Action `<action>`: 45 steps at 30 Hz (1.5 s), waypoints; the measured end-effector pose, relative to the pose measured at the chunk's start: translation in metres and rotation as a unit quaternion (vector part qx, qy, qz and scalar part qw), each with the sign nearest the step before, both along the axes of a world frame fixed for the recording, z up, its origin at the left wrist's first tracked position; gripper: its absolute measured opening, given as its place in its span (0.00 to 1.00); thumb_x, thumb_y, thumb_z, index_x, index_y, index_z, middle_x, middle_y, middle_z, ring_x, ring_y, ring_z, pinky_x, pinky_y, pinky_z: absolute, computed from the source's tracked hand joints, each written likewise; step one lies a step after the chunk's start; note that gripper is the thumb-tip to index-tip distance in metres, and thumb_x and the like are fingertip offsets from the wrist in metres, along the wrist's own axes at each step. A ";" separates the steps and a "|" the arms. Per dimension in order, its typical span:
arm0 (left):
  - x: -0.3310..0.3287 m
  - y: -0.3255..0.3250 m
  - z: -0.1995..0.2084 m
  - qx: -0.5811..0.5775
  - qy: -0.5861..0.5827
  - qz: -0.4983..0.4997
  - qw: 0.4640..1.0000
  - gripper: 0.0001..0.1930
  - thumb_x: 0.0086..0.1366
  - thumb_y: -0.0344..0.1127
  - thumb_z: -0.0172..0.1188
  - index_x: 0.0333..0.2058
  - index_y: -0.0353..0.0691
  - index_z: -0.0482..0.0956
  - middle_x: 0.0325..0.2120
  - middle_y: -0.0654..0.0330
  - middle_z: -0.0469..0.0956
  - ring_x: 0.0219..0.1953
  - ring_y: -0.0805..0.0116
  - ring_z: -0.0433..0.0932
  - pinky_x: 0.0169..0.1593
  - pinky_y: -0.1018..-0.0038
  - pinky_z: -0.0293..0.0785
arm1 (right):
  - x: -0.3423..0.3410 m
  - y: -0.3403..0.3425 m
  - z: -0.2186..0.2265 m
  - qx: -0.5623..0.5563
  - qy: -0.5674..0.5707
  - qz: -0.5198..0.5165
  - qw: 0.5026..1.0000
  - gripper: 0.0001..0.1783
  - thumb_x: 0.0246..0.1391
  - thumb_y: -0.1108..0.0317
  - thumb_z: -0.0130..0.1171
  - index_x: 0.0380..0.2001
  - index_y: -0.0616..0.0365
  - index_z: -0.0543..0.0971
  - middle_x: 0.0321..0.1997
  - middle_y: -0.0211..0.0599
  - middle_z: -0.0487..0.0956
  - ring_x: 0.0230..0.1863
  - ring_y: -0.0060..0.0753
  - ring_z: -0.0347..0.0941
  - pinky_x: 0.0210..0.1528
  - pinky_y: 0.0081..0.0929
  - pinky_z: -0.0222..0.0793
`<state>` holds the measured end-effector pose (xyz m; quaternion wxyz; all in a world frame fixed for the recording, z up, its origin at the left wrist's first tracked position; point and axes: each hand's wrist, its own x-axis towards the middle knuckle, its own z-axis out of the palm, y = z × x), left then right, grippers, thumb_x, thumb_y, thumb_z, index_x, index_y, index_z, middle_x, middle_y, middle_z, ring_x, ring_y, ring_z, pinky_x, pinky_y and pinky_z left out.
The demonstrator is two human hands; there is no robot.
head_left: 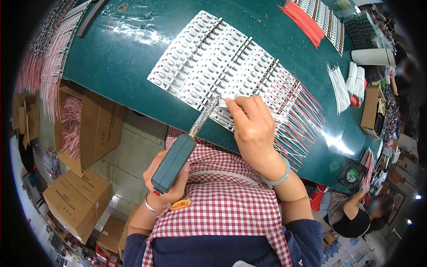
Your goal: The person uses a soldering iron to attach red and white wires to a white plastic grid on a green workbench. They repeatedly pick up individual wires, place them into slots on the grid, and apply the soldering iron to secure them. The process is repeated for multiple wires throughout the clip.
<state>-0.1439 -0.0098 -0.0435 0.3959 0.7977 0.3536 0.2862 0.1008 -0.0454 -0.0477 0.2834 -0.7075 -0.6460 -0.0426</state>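
My left hand [167, 175] is closed around the boxy dark green handle of a soldering iron [173, 164]. Its silver, foil-wrapped barrel slants up and away, the tip over a white slotted tray [178, 66] of small parts. Right beside that tip, my right hand [253, 122] is closed, thumb and forefinger pinched on what looks like a thin white wire [222, 102], partly hidden by the fingers. Several trays lie side by side on the green table. Red and white wires [307, 115] fan out from the right-hand tray, past my right hand.
A bundle of red wires [302, 22] lies at the far right, white wire bundles [338, 86] nearer. A small round fan [351, 175] stands near the right table edge. Cardboard boxes [78, 204] stand on the floor at left. A co-worker [356, 211] sits at right.
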 end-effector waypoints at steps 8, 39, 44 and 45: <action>0.008 0.001 0.008 0.018 0.019 0.015 1.000 0.10 0.52 0.22 0.69 0.35 0.31 0.83 0.32 0.50 0.81 0.31 0.57 0.82 0.32 0.70 0.79 | -0.001 0.001 0.001 -0.003 -0.006 0.003 1.000 0.18 0.41 0.77 0.59 0.40 0.69 0.82 0.37 0.39 0.76 0.36 0.38 0.72 0.36 0.31 0.70; 0.022 0.010 0.011 0.010 0.017 0.005 1.000 0.11 0.53 0.21 0.69 0.37 0.29 0.83 0.35 0.49 0.82 0.33 0.55 0.84 0.36 0.69 0.80 | 0.008 0.007 0.002 0.007 -0.019 -0.009 1.000 0.17 0.41 0.77 0.60 0.39 0.70 0.82 0.35 0.39 0.76 0.35 0.38 0.72 0.35 0.31 0.71; 0.021 0.009 0.010 0.028 0.016 0.003 0.999 0.10 0.52 0.20 0.68 0.35 0.30 0.83 0.33 0.49 0.81 0.31 0.55 0.83 0.33 0.68 0.79 | 0.008 0.008 0.002 0.003 -0.021 -0.008 1.000 0.16 0.41 0.77 0.61 0.38 0.70 0.82 0.35 0.39 0.76 0.35 0.37 0.72 0.35 0.31 0.71; 0.017 0.006 0.006 0.022 0.014 0.003 1.000 0.11 0.51 0.20 0.69 0.35 0.30 0.83 0.33 0.49 0.81 0.31 0.55 0.83 0.33 0.68 0.80 | 0.008 0.008 0.003 0.002 -0.020 -0.008 1.000 0.16 0.42 0.77 0.61 0.38 0.70 0.82 0.35 0.39 0.76 0.35 0.37 0.72 0.35 0.31 0.71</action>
